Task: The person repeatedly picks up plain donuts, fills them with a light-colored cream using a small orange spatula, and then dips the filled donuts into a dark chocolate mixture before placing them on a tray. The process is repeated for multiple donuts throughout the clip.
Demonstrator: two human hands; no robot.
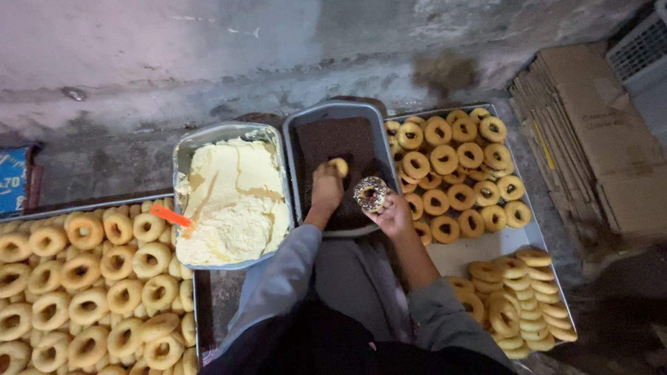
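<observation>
While my left hand (326, 189) presses a plain ring biscuit (339, 167) into the grey metal tray of dark sprinkles (295, 149), my right hand (393, 214) pinches a coated ring (371, 194) in its fingertips; setting it down carefully seems next.

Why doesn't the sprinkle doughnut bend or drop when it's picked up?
The sprinkled doughnut keeps its ring shape in the right hand, so it is probably firm and fairly light. Its coating looks sticky, so sprinkles may rub off. Set on edge, a ring like this could roll.
</observation>
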